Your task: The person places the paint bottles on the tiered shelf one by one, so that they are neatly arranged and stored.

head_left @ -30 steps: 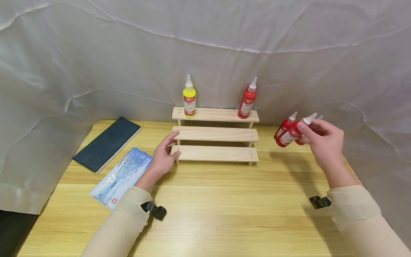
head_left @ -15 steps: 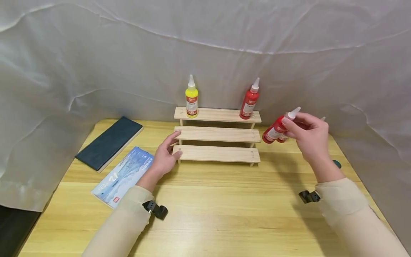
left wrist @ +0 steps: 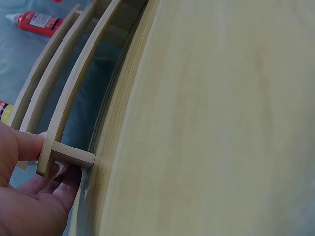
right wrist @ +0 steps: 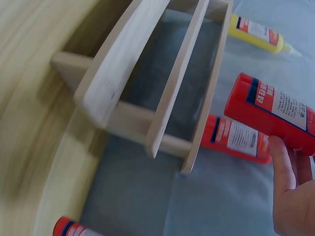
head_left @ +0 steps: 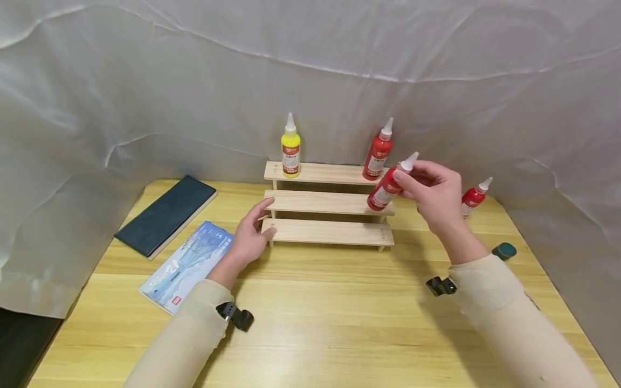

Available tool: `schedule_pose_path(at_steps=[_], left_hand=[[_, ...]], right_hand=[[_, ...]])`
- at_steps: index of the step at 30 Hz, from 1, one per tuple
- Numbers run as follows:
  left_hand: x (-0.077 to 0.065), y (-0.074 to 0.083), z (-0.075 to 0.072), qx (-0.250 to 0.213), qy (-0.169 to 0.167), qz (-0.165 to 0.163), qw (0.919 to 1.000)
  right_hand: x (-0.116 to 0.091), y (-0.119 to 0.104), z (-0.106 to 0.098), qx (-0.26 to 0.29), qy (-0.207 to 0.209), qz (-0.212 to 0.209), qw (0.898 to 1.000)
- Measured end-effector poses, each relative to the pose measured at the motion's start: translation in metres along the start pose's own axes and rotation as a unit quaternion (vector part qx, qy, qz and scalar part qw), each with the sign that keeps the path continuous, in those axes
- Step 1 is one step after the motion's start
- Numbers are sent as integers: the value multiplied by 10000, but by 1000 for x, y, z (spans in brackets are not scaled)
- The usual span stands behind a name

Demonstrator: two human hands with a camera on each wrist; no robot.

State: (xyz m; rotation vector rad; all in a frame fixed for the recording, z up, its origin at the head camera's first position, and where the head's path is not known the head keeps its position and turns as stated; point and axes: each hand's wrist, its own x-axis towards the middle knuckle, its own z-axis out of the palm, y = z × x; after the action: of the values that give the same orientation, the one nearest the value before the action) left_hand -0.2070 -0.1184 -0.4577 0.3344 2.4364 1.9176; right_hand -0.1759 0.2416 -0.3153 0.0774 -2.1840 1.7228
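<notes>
A small three-step wooden display rack (head_left: 327,231) stands at the back of the table. My left hand (head_left: 248,234) grips its left end; in the left wrist view the thumb lies on one side of the lowest board (left wrist: 69,98) and the fingers on the other. My right hand (head_left: 436,196) holds a red squeeze bottle (head_left: 385,189) with a white pointed cap near its neck. The bottle tilts, its base overlapping the right end of the middle step. On the top step stand a yellow bottle (head_left: 290,156) at left and another red bottle (right wrist: 238,139) at right.
Another red bottle (head_left: 474,198) stands to the right of the rack, partly behind my right hand. A dark green round-topped object (head_left: 504,251) is by my right forearm. A dark notebook (head_left: 166,215) and a blue booklet (head_left: 189,264) lie at left. Grey cloth (head_left: 330,48) hangs behind.
My right hand has moved left with the red bottle, from beside the rack to its middle step. The red bottle and green object at right have come into view. My left hand stays put.
</notes>
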Motion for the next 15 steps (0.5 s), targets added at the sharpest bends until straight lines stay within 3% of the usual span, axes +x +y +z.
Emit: schedule_pose_path(at_steps=[15], left_hand=[[0, -1, -5, 4, 87, -26, 10000]], right_hand=[[16, -10, 63, 311, -693, -275, 9967]])
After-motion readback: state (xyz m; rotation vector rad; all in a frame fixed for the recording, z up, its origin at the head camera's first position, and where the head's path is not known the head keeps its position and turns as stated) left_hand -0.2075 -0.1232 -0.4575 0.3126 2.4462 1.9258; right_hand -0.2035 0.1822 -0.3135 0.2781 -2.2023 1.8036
